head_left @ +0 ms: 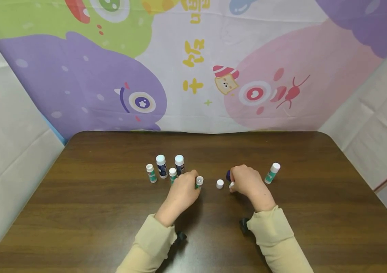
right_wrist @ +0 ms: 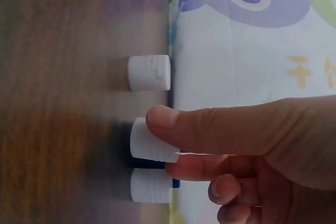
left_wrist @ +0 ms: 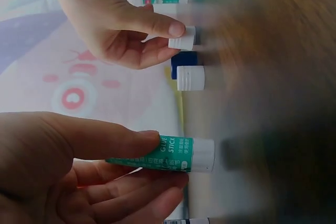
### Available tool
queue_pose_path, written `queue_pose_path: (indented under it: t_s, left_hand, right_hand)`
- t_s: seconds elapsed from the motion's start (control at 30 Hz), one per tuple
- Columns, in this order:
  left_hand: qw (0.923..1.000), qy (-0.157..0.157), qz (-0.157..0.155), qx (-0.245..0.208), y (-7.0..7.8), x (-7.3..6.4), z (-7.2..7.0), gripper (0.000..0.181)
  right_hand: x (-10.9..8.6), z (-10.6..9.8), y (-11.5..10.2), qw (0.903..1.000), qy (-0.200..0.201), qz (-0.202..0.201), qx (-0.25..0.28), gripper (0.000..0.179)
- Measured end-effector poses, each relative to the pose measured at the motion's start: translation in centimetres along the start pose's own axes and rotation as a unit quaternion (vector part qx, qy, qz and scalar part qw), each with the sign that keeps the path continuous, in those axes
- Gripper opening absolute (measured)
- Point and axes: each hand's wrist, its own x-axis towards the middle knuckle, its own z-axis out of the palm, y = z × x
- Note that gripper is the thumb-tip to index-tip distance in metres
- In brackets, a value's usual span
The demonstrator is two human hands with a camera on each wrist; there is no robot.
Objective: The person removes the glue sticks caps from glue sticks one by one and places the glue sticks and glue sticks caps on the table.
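My left hand (head_left: 184, 188) grips a green-labelled glue stick (left_wrist: 181, 153) upright between thumb and fingers, its top (head_left: 199, 179) uncapped. With thumb and forefinger, my right hand (head_left: 248, 185) pinches a small white cap (right_wrist: 152, 142) close to the tabletop. Between the hands stands a loose white cap (head_left: 219, 184). Past the pinched one, another white cap (right_wrist: 151, 185) shows in the right wrist view; the right hand seems to hide it in the head view. A dark blue cap (head_left: 228, 175) sits just behind the right fingers, partly covered.
Left of the left hand stand two navy-labelled glue sticks (head_left: 161, 167) and two green-labelled ones (head_left: 151, 173), one partly hidden by that hand. Another green-labelled glue stick (head_left: 272, 173) stands right of the right hand. A cartoon-printed cloth (head_left: 193, 113) hangs behind the brown table (head_left: 87, 212).
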Motion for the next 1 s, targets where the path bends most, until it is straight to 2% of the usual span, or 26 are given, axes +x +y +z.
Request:
queue_pose_path:
  t_s: [0.17, 0.27, 0.43, 0.57, 0.87, 1.0]
  left_hand:
    - [0.9996, 0.001, -0.027, 0.012, -0.1, 0.0, 0.1, 0.014]
    - [0.9991, -0.001, -0.040, 0.014, -0.2, 0.0, 0.0, 0.015]
    - [0.9985, -0.012, -0.052, 0.010, -0.2, 0.1, -0.4, 0.017]
    - [0.9986, -0.008, -0.051, 0.012, 0.0, 0.0, -0.8, 0.019]
    - [0.9991, -0.010, -0.035, 0.020, 0.4, -0.1, -2.0, 0.021]
    - [0.9994, -0.002, -0.029, 0.016, 0.5, -0.2, -2.4, 0.023]
  right_hand:
    - [0.0, 0.4, -0.2, 0.9996, -0.023, 0.000, 0.017, 0.025]
    - [0.1, 0.5, -0.1, 0.9996, -0.022, 0.001, 0.017, 0.026]
    - [0.1, 0.2, 0.0, 0.9997, -0.018, -0.001, 0.019, 0.027]
    - [0.0, -0.4, 0.2, 0.9995, -0.012, -0.002, 0.028, 0.029]
    - [-0.9, -2.1, 1.3, 0.9971, 0.044, -0.002, 0.062, 0.020]
    - [-1.5, -2.8, 2.1, 0.9943, 0.091, -0.016, 0.054, 0.010]
